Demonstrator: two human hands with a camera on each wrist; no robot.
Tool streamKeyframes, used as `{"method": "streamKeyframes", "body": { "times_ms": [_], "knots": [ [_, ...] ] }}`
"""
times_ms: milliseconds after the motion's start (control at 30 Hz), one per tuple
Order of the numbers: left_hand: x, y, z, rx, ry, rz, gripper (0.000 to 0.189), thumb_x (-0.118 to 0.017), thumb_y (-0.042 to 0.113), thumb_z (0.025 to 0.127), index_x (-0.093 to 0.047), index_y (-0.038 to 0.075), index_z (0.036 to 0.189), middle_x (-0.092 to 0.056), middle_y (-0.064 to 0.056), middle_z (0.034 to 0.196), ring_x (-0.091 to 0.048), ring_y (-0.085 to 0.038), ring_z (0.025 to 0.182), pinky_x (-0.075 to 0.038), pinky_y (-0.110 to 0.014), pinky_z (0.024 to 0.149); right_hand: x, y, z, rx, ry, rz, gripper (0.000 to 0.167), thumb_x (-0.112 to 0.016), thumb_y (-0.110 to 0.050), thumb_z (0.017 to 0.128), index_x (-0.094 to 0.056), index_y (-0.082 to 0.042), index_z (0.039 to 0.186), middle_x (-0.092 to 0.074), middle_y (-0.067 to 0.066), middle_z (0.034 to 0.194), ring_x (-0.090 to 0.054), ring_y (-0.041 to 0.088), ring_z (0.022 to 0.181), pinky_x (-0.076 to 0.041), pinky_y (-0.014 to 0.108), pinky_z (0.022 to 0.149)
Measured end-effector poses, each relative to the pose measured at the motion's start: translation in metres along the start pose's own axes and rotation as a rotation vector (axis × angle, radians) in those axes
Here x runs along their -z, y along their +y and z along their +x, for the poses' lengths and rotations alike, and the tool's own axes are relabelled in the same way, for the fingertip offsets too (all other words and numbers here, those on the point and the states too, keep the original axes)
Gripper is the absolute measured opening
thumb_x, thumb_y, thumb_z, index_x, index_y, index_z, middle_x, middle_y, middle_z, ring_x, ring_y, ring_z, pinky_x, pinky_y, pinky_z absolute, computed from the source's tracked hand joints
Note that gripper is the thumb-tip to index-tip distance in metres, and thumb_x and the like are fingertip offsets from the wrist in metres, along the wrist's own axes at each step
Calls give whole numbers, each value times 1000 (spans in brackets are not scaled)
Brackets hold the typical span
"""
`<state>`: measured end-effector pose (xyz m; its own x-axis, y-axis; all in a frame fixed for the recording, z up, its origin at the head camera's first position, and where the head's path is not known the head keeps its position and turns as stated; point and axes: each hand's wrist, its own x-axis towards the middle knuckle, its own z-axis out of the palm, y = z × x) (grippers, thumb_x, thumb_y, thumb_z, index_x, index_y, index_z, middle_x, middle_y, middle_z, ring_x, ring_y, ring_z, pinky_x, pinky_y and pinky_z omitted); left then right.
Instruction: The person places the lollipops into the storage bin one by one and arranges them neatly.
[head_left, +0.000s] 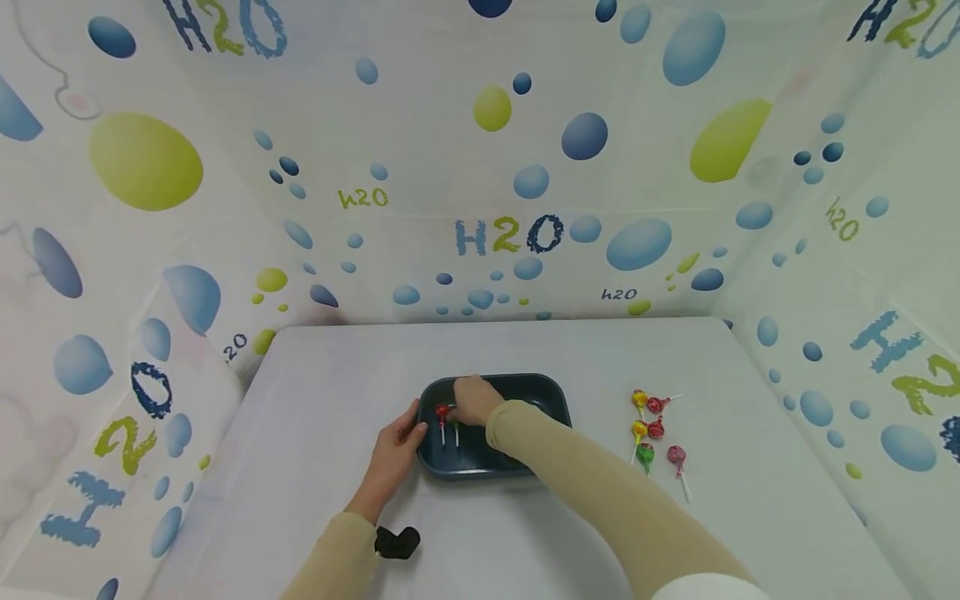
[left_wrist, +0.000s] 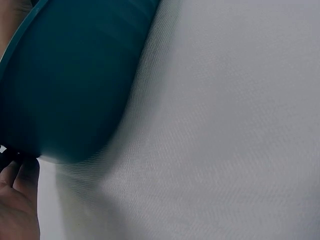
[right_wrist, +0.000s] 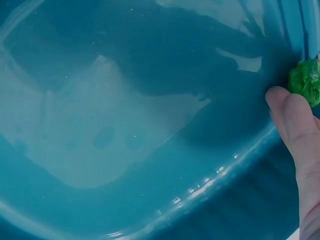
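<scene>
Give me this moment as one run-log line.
left hand: grips dark tray at left edge | right hand: in tray, fingers at green lollipop | red lollipop: in tray | more lollipops: on table, right of tray

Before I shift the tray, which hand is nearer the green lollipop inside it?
Right: the right hand is at the green lollipop; the left hand is farther left, gripping the tray edge.

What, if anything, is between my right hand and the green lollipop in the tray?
Nothing visible: your right hand has its fingers at the green lollipop. The red lollipop lies left of it, not between.
</scene>
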<state>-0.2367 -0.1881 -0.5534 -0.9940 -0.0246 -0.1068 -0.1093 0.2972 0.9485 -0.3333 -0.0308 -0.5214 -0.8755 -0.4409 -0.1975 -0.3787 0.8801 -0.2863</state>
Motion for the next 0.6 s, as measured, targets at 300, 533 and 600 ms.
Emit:
{"method": "streamKeyframes", "body": {
  "times_ms": [300, 533, 600],
  "knots": [
    [0, 1, 0, 2, 2, 9, 54, -52, 14, 108, -35, 3, 158, -36, -15, 164, -32, -32, 154, -30, -47, 125, 2, 4, 0, 44, -7, -12, 22, -83, -25, 86, -75, -5, 85, -68, 1, 71, -55, 13, 61, -52, 27, 61],
    [1, 2, 0, -5, 3, 9, 54, -52, 13, 107, -35, 1, 157, -35, -18, 163, -32, -34, 153, -30, -49, 124, 1, 1, -4, 36, -7, -17, 22, -85, -26, 84, -74, -7, 84, -66, -1, 70, -56, 12, 60, -51, 25, 59],
    [1, 2, 1, 1, 5, 6, 54, -52, 13, 107, -35, 2, 157, -35, -17, 163, -32, -33, 154, -30, -48, 125, 0, 0, -5, 33, -4, -25, 23, -86, -27, 84, -76, -6, 89, -69, 0, 74, -57, 12, 62, -53, 25, 61]
  ]
}}
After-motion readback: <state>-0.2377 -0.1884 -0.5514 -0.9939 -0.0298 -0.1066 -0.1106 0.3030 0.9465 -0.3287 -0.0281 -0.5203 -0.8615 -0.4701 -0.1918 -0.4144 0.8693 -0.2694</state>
